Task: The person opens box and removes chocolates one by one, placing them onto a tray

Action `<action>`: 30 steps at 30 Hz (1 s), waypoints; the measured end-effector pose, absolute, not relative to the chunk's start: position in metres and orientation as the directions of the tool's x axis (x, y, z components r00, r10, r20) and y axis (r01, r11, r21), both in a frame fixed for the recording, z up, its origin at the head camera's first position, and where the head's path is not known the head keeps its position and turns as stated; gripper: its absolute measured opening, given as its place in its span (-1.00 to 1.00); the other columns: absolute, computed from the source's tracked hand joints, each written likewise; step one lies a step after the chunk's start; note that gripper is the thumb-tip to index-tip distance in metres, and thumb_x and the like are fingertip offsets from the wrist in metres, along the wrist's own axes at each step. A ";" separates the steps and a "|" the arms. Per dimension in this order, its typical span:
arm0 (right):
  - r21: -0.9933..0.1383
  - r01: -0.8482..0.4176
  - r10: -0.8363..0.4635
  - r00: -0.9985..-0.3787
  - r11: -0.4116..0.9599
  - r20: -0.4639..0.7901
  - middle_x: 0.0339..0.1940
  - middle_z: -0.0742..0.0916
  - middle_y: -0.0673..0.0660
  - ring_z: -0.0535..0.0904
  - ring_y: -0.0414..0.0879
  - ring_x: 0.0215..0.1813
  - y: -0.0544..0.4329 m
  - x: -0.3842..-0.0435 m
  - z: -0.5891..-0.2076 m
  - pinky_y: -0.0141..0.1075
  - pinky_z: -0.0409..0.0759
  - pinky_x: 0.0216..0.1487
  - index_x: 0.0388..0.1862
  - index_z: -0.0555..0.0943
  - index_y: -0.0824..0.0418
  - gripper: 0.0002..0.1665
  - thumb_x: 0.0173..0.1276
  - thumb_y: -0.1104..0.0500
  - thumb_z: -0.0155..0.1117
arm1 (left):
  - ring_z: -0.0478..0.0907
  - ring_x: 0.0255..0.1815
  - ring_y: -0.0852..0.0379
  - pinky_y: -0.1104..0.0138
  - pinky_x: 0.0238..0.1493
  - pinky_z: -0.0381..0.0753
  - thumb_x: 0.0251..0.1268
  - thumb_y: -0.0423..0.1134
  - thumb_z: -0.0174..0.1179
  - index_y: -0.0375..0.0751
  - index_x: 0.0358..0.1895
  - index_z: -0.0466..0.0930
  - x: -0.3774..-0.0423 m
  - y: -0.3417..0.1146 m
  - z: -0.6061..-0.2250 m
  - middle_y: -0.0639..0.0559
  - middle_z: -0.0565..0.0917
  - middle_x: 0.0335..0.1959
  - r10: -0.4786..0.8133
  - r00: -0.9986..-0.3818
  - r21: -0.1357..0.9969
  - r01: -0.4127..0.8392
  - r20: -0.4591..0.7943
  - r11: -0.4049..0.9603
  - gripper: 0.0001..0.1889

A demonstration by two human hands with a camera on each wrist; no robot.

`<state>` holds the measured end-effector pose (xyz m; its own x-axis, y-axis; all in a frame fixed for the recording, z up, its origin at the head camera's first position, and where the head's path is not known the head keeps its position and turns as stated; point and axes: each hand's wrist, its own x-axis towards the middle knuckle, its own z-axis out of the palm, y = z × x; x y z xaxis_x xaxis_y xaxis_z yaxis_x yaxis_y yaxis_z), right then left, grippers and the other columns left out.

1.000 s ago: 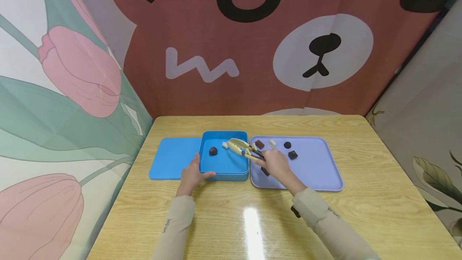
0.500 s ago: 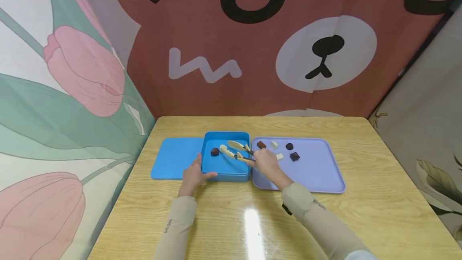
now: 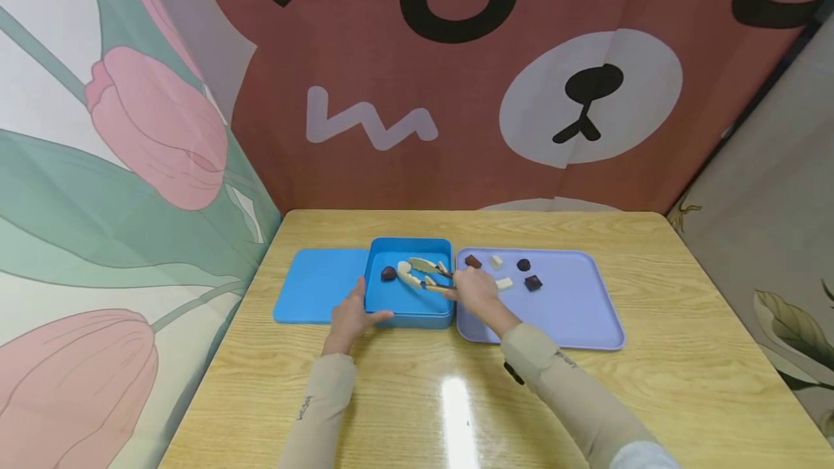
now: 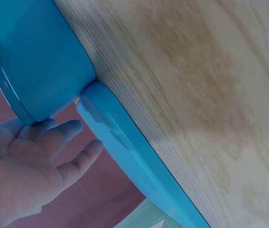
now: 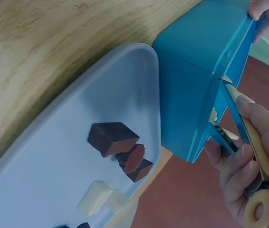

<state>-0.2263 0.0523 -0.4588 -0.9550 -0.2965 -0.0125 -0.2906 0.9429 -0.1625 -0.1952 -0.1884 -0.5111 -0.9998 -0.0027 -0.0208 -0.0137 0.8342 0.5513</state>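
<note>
My left hand [image 3: 350, 320] rests at the near left corner of a blue box [image 3: 410, 320], its thumb along the front wall and its fingers along the left side. In the left wrist view the last fingers stand off the wall. My right hand [image 3: 478, 289] grips cream-tipped tongs [image 3: 417, 282] with dark and tan handles, reaching over the box's right rim. The tongs' arms stand apart inside the box. A small white piece [image 3: 404, 267] sits at their tips. Left of it lies a dark brown chocolate [image 3: 388, 273]. The right hand partly hides the tray's left side.
A lilac tray [image 3: 580, 317] touches or nearly touches the box's right side. It bears several brown chocolates [image 5: 113, 138] and white pieces [image 5: 95, 197]. A flat blue lid [image 3: 313, 288] lies left of the box. Printed cloth hangs behind the wooden table [image 3: 391, 396].
My right hand and the tongs have moved left, deeper over the box, and the tongs' arms have spread wider. The white piece sits slightly further left. My left hand keeps its place.
</note>
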 end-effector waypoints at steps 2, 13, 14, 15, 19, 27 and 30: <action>-0.166 -0.290 -0.296 -0.955 0.942 -0.007 -0.79 0.46 0.00 0.29 -0.18 -0.74 0.053 -0.226 -0.460 -0.34 0.23 -0.78 -0.79 0.41 0.14 -0.53 0.06 -0.10 0.34 | 0.14 0.26 -0.23 -0.09 0.13 0.21 -0.18 0.18 0.32 -0.39 0.37 -0.09 -0.195 -0.188 -0.511 -0.31 0.14 0.30 -0.003 -1.000 0.556 -0.018 -0.028 0.831 0.13; -0.221 -0.297 -0.297 -0.954 0.929 0.035 -0.77 0.46 0.02 0.33 -0.15 -0.71 0.064 -0.223 -0.463 -0.32 0.28 -0.77 -0.72 0.44 0.18 -0.57 0.08 -0.07 0.33 | 0.16 0.25 -0.23 -0.08 0.11 0.24 -0.18 0.17 0.33 -0.40 0.36 -0.08 -0.193 -0.187 -0.510 -0.31 0.15 0.29 0.001 -1.000 0.566 -0.009 -0.017 0.824 0.12; -0.217 -0.300 -0.300 -0.953 0.929 0.036 -0.76 0.46 0.01 0.33 -0.15 -0.71 0.065 -0.223 -0.463 -0.32 0.28 -0.77 -0.71 0.44 0.18 -0.57 0.08 -0.07 0.33 | 0.16 0.25 -0.24 -0.08 0.11 0.24 -0.18 0.16 0.33 -0.40 0.36 -0.08 -0.193 -0.187 -0.510 -0.32 0.15 0.29 0.001 -1.000 0.572 -0.008 -0.015 0.820 0.12; -0.214 -0.305 -0.303 -0.952 0.928 0.039 -0.77 0.46 0.02 0.33 -0.15 -0.71 0.066 -0.222 -0.462 -0.32 0.28 -0.76 -0.70 0.45 0.18 -0.58 0.09 -0.07 0.33 | 0.17 0.24 -0.24 -0.07 0.11 0.25 -0.18 0.16 0.34 -0.40 0.36 -0.07 -0.192 -0.187 -0.510 -0.32 0.16 0.29 0.000 -1.000 0.575 -0.007 -0.012 0.818 0.12; -0.194 -0.322 -0.319 -0.947 0.927 0.044 -0.77 0.45 0.01 0.34 -0.15 -0.70 0.069 -0.219 -0.458 -0.33 0.28 -0.76 -0.68 0.45 0.18 -0.59 0.11 -0.07 0.31 | 0.18 0.23 -0.25 -0.06 0.10 0.26 -0.18 0.16 0.34 -0.40 0.36 -0.07 -0.192 -0.188 -0.511 -0.32 0.16 0.29 0.002 -1.000 0.580 0.000 -0.003 0.815 0.12; -0.208 -0.330 -0.314 -0.943 0.921 0.106 -0.74 0.45 0.01 0.36 -0.12 -0.68 0.081 -0.207 -0.450 -0.28 0.34 -0.74 -0.71 0.42 0.16 -0.57 0.07 -0.08 0.33 | 0.17 0.24 -0.25 -0.08 0.10 0.25 -0.16 0.16 0.33 -0.40 0.36 -0.07 -0.193 -0.188 -0.512 -0.32 0.16 0.29 0.001 -1.000 0.572 -0.009 -0.017 0.820 0.11; -0.240 -0.340 -0.316 -0.939 0.909 0.133 -0.78 0.43 -0.01 0.33 -0.14 -0.72 0.088 -0.201 -0.448 -0.32 0.29 -0.75 -0.72 0.39 0.14 -0.57 0.06 -0.08 0.33 | 0.16 0.24 -0.25 -0.10 0.10 0.23 -0.16 0.16 0.33 -0.40 0.36 -0.07 -0.192 -0.188 -0.511 -0.32 0.16 0.29 -0.001 -1.000 0.590 -0.009 -0.013 0.808 0.11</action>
<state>-0.2005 0.0879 -0.4477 -0.9394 -0.3161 0.1325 -0.3399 0.9093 -0.2401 -0.1922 -0.1881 -0.5105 -0.9999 -0.0008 -0.0135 -0.0086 0.8076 0.5896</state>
